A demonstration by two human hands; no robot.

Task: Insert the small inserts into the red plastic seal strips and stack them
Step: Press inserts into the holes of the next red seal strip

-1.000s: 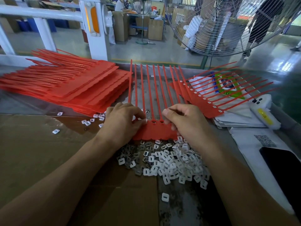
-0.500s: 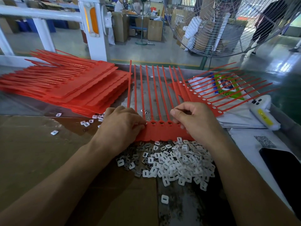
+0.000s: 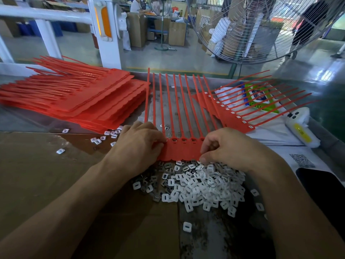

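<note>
Workbench [image 3: 37, 174], red strips [image 3: 74, 98], white inserts [image 3: 201, 184]

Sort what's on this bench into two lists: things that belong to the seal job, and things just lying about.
Part of the job:
- red seal strip held by left hand and right hand
- pile of white inserts
- left stack of red strips
- strips with inserts fitted, on the right

Lying about:
- papers
- black phone
- white device with yellow label
- fan

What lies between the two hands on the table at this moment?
In the head view, the red seal strip spans the gap between the left hand and the right hand; both grip its tab edge.
</note>
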